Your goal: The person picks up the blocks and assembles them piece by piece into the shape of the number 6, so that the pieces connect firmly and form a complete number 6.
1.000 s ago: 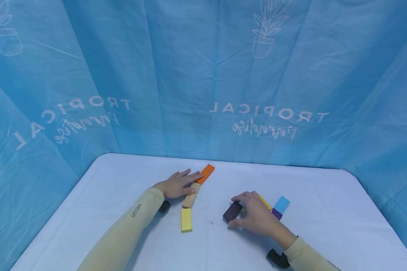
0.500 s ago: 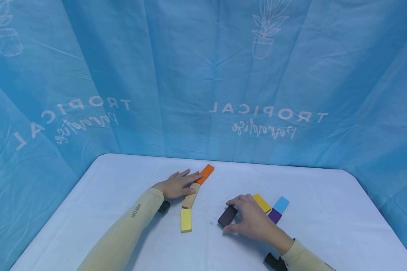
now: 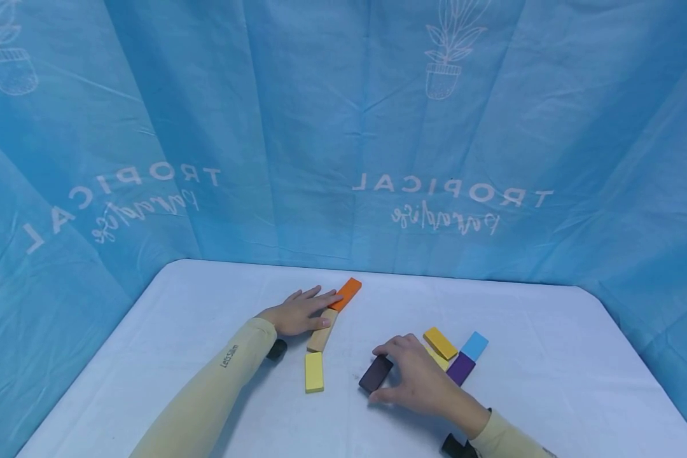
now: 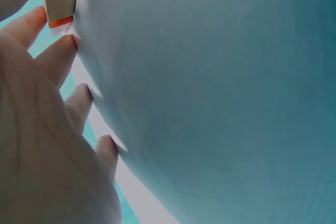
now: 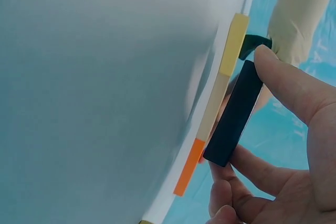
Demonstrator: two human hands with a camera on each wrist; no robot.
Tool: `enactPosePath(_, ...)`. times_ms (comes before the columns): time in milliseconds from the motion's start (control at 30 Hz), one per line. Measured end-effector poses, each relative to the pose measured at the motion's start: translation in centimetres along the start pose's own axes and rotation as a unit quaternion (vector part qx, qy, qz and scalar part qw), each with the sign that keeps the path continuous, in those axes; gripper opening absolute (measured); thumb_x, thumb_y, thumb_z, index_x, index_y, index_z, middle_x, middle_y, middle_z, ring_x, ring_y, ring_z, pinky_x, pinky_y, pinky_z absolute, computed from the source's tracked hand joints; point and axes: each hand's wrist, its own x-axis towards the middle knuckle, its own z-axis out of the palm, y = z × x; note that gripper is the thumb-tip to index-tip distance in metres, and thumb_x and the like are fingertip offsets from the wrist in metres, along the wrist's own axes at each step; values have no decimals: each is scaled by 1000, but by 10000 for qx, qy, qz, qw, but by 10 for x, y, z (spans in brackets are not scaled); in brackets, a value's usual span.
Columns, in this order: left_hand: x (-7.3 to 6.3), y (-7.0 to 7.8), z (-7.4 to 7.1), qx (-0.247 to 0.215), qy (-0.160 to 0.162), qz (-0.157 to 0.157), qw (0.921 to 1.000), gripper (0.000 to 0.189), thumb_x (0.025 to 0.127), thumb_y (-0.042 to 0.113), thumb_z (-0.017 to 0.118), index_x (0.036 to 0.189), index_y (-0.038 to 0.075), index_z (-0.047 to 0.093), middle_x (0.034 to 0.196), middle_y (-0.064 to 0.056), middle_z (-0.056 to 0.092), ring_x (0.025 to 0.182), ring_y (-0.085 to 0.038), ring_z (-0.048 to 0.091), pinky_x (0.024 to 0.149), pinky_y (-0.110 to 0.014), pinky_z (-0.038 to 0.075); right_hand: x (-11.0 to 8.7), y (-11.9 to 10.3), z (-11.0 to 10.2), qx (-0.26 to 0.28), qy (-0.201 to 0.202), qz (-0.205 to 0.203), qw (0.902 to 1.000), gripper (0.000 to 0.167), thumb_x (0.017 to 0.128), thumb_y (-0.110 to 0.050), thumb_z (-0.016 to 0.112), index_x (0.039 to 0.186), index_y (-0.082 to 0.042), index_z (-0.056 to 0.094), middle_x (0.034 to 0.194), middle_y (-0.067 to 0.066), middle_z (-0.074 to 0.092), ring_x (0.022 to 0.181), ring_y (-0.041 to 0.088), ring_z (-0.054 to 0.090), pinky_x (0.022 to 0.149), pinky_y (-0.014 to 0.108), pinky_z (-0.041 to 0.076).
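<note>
My right hand (image 3: 418,375) pinches a black block (image 3: 376,374) by its two ends, thumb on the near end and fingers on the far end. In the right wrist view the black block (image 5: 234,114) overlaps the row of blocks behind it. My left hand (image 3: 299,313) lies with spread fingers over a bent row on the table: an orange block (image 3: 350,291) at the far end, a plain wood block (image 3: 320,337) in the middle, a yellow block (image 3: 314,372) nearest me. Its fingers reach the orange block and its thumb touches the wood one.
Right of my right hand lies a loose group: an amber block (image 3: 441,343), a light yellow block (image 3: 438,359) partly hidden, a light blue block (image 3: 474,346) and a purple block (image 3: 460,369). A blue curtain (image 3: 343,127) hangs behind the white table (image 3: 252,413).
My right hand has moved left and toward me with the black block, uncovering more of the amber, yellow and purple blocks. My left hand and the row have stayed still.
</note>
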Motion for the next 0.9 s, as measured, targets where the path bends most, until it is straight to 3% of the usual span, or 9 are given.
enactPosePath(600,1,-2,0,26,-22,27,10000,67,104,51,47,161,22,26,167,-3,20,155,-31,6,122,-57,3,-2,-13,7,-293,-318,-25,9991,73,72,-55,86,131,-18,66,124,-5,61,115,15,50,95,42,52)
enactPosePath(900,1,-2,1,15,-11,8,10000,67,104,52,47,161,25,26,167,-1,21,155,-30,6,122,-56,4,-1,-18,12,-440,-362,-247,9981,72,72,-56,86,129,-17,67,122,-5,62,112,14,50,96,42,50)
